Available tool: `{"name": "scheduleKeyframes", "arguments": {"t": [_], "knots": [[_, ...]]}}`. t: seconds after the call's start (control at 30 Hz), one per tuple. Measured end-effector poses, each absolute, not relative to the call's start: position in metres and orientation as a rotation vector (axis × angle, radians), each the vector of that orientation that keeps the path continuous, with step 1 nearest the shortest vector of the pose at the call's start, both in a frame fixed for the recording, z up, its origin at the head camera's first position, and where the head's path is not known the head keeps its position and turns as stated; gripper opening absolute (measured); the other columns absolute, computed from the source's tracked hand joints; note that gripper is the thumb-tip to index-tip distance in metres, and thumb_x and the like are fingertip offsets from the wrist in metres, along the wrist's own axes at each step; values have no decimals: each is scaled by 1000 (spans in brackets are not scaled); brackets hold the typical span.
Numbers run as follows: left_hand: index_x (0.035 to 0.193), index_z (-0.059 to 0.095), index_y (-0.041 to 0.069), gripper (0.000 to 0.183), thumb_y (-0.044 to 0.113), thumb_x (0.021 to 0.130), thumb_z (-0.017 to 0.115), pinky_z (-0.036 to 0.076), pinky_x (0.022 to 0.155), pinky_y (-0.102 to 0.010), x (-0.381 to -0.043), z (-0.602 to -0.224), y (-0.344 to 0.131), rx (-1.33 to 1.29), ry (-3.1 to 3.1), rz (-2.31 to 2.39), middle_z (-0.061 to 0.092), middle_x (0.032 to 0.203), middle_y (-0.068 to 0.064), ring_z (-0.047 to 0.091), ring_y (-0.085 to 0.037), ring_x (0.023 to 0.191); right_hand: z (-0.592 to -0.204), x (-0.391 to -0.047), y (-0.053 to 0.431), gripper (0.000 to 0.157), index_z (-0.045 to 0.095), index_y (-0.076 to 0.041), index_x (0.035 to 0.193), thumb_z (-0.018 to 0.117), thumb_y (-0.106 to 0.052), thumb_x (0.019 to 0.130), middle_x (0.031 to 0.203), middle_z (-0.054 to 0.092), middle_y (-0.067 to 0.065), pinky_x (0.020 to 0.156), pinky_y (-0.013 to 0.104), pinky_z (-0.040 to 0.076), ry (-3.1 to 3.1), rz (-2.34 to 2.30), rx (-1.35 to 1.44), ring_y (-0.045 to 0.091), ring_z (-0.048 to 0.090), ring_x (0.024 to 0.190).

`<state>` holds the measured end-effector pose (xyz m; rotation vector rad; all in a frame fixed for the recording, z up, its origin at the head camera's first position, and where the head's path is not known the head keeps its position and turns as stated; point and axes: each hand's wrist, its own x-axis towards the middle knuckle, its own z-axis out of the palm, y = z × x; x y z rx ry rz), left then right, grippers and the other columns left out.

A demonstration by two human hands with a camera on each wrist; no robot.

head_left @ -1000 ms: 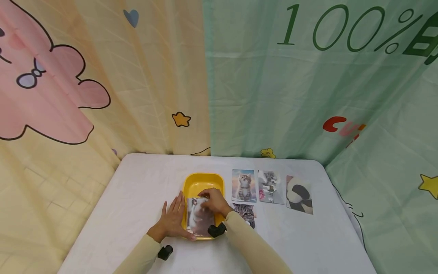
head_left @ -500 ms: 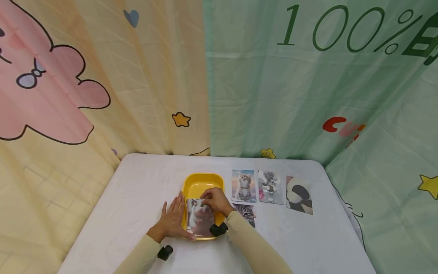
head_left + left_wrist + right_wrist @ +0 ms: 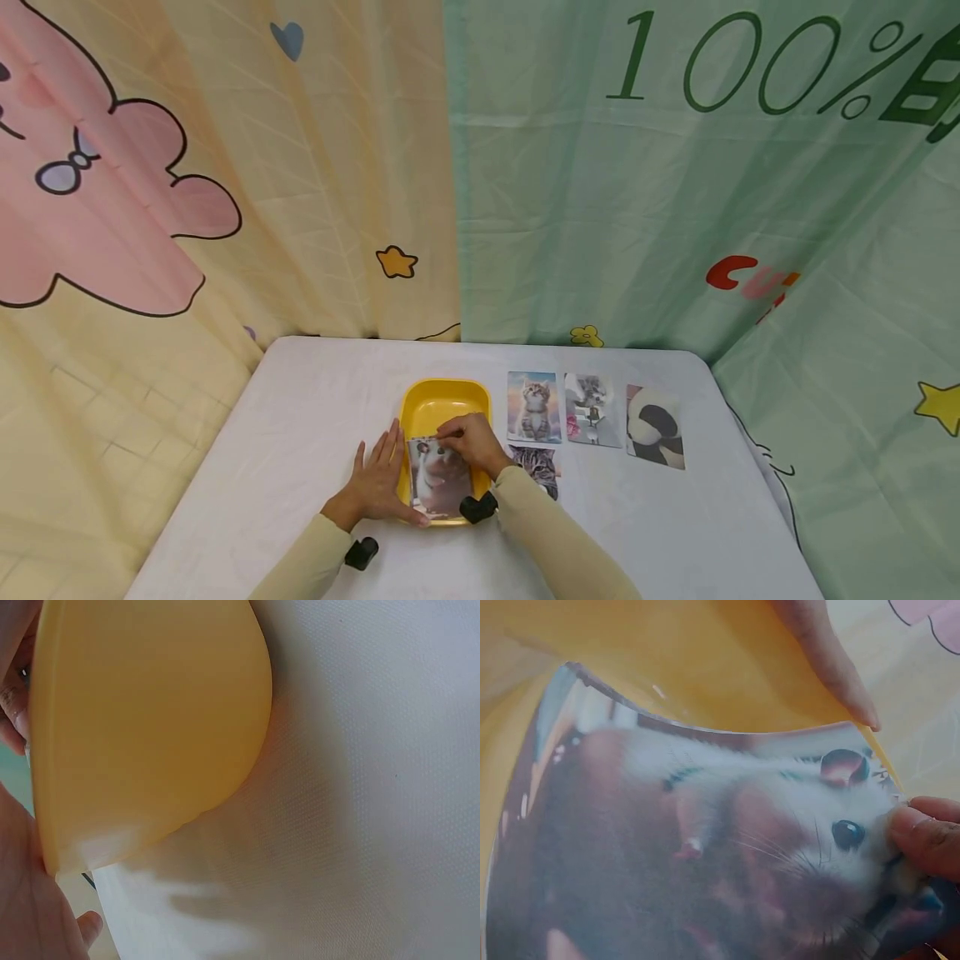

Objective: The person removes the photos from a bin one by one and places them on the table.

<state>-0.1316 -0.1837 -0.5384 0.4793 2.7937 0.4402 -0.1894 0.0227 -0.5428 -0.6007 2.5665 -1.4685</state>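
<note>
A glossy picture card (image 3: 437, 483) with a white mouse-like animal on it lies over the near part of a yellow tray (image 3: 442, 387). My right hand (image 3: 476, 444) pinches the card's far edge near its right corner, thumb on the printed face. In the right wrist view the card (image 3: 705, 832) bows, with its left corner curling up. My left hand (image 3: 372, 486) rests against the tray's left side, fingers straight, thumb along the near rim. The left wrist view shows the tray's outer wall (image 3: 150, 720) beside the palm. Whether more cards lie underneath is hidden.
Right of the tray lie a kitten card (image 3: 535, 407), a grey-and-white card (image 3: 592, 408) and a panda-like card (image 3: 656, 425). A tabby cat card (image 3: 538, 468) lies nearer, partly covered by the right forearm. The white table (image 3: 315, 400) has printed curtains (image 3: 525, 208) behind it.
My right fingers have drawn in from over the card's face to its far edge. The card has shifted slightly toward the near side. My left hand has stayed in place.
</note>
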Motion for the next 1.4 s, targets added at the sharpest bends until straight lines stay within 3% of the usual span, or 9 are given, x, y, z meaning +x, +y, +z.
{"name": "scheduleKeyframes", "arguments": {"t": [0.13, 0.37, 0.83, 1.23, 1.4], "knots": [[151, 5, -8, 150, 78, 50, 75, 1, 110, -66, -132, -538, -183, 473, 2790, 446, -2, 160, -22, 12, -41, 144, -544, -190, 23, 11, 78, -3, 94, 72, -6, 85, 100, 74, 8, 77, 23, 55, 2580, -1421, -674, 19, 69, 93], [151, 5, -7, 149, 78, 50, 75, 0, 111, -65, -133, -539, -183, 449, 2775, 440, -3, 160, -21, 11, -40, 145, -546, -192, 26, 14, 77, -5, 99, 69, -8, 88, 95, 75, 4, 73, 18, 54, 2581, -1316, -796, 10, 69, 85], [150, 6, -9, 149, 76, 51, 76, 2, 110, -67, -132, -537, -183, 475, 2776, 461, -4, 159, -23, 11, -42, 144, -543, -194, 31, 20, 75, -6, 108, 68, -14, 91, 104, 73, 4, 70, 16, 52, 2600, -1136, -858, 5, 66, 84], [151, 5, -8, 150, 78, 50, 75, -1, 110, -67, -132, -537, -184, 473, 2764, 482, -6, 160, -21, 10, -42, 144, -542, -194, 31, 23, 73, -5, 111, 68, -12, 90, 115, 70, 5, 90, 25, 51, 2602, -1084, -907, 15, 65, 105], [151, 3, -6, 150, 78, 50, 76, -1, 110, -66, -133, -539, -184, 453, 2756, 465, -6, 160, -21, 9, -40, 145, -540, -193, 32, 18, 75, -8, 106, 69, -9, 89, 104, 73, 1, 83, 21, 52, 2579, -1159, -811, 9, 66, 95]]}}
